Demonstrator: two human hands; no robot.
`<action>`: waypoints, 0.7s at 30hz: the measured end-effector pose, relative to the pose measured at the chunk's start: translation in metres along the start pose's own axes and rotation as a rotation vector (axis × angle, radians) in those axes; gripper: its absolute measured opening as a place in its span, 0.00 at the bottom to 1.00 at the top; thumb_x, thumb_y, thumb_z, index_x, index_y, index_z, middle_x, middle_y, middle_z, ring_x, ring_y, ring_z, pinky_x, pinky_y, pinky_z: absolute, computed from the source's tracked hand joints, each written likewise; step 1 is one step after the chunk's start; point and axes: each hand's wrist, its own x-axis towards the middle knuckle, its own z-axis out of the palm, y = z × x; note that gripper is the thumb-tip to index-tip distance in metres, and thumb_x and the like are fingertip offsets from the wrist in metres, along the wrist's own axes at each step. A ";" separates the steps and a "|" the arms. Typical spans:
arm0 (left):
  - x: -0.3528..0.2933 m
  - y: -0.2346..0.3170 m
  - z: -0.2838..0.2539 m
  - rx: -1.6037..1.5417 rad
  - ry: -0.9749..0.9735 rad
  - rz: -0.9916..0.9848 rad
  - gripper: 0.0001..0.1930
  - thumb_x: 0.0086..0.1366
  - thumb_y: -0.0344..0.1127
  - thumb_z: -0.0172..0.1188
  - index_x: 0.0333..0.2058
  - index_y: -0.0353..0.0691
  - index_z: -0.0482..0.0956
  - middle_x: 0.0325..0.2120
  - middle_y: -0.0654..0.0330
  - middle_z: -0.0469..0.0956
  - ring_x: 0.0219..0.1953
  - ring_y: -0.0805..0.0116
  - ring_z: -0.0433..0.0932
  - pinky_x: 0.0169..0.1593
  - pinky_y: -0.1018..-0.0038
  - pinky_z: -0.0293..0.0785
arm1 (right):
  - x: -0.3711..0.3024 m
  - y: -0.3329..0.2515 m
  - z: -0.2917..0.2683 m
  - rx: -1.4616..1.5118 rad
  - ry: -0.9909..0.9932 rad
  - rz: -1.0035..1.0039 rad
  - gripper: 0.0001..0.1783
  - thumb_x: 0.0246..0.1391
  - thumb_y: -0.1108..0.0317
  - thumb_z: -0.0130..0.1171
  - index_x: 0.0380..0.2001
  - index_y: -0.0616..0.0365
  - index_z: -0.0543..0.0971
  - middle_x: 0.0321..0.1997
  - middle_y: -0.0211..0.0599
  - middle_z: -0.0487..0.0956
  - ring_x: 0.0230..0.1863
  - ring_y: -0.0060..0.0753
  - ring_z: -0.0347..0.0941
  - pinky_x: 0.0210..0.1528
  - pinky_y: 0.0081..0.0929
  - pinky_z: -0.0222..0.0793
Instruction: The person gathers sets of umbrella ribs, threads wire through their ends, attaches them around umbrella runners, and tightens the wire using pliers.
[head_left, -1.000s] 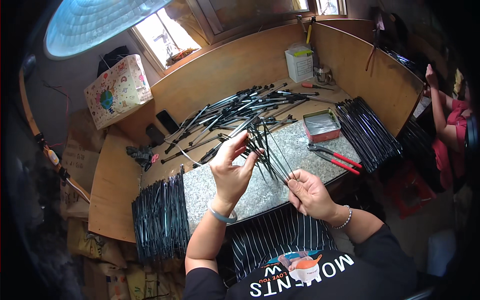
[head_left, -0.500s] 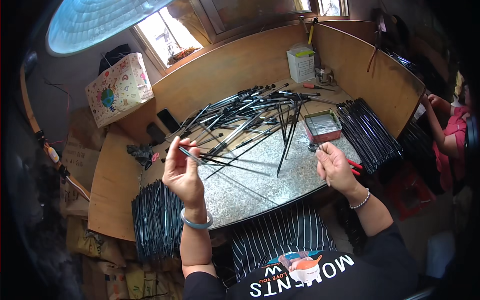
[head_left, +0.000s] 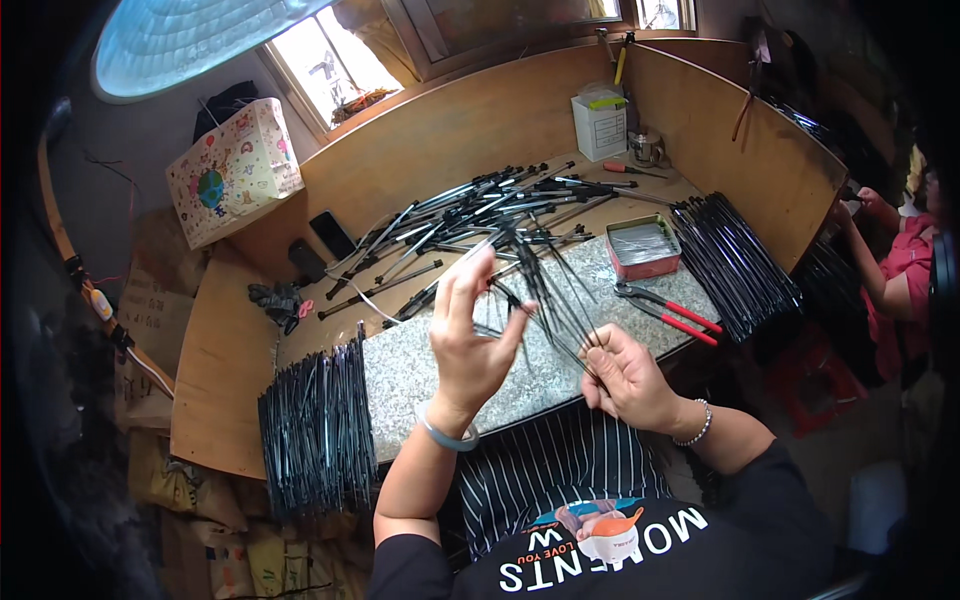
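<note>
My right hand [head_left: 625, 378], wearing a beaded bracelet, is closed around the near ends of several thin black rods [head_left: 568, 318]. Their far ends fan out toward the pile and carry dark fittings, smeared by motion. Just left of this bunch my left hand [head_left: 468, 340] is raised, a bangle on its wrist. Its fingers and thumb are spread, with the thumb close to the rods; whether it touches them I cannot tell. Behind both hands lies a loose pile of black and silvery rods [head_left: 480, 205] with black end pieces.
Bundled black rods lie at the left [head_left: 315, 430] and right [head_left: 735, 270] of the speckled worktop [head_left: 410, 375]. Red-handled pliers [head_left: 675, 315] rest near a red tin of thin pins [head_left: 645, 265]. A phone [head_left: 332, 235], white box [head_left: 601, 128] and screwdriver [head_left: 630, 170] sit farther back. Another person works at right.
My left hand has moved right and its pinch on the rods has opened. My right hand has come left and nearer, with the rods gathered in it. The pliers are now uncovered.
</note>
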 end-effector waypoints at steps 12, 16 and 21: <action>-0.005 -0.007 0.010 -0.299 0.124 -0.120 0.46 0.48 0.34 0.70 0.60 0.38 0.49 0.48 0.46 0.68 0.52 0.59 0.68 0.52 0.64 0.69 | -0.006 -0.049 -0.001 0.204 -0.192 0.179 0.20 0.64 0.66 0.37 0.54 0.69 0.59 0.13 0.25 0.60 0.08 0.11 0.49 0.09 0.11 0.46; -0.048 -0.024 -0.013 0.026 0.255 0.287 0.37 0.52 0.36 0.66 0.57 0.38 0.55 0.46 0.46 0.68 0.55 0.59 0.63 0.55 0.61 0.63 | 0.007 -0.050 0.012 0.350 -0.205 0.199 0.19 0.64 0.68 0.36 0.54 0.69 0.61 0.14 0.24 0.62 0.09 0.10 0.48 0.10 0.09 0.46; -0.090 -0.110 -0.088 0.614 -0.042 -0.224 0.15 0.53 0.30 0.57 0.42 0.36 0.73 0.37 0.52 0.72 0.44 0.58 0.68 0.49 0.66 0.62 | 0.017 -0.039 0.010 0.326 -0.098 0.231 0.19 0.63 0.68 0.36 0.54 0.67 0.61 0.13 0.24 0.61 0.08 0.10 0.47 0.09 0.09 0.45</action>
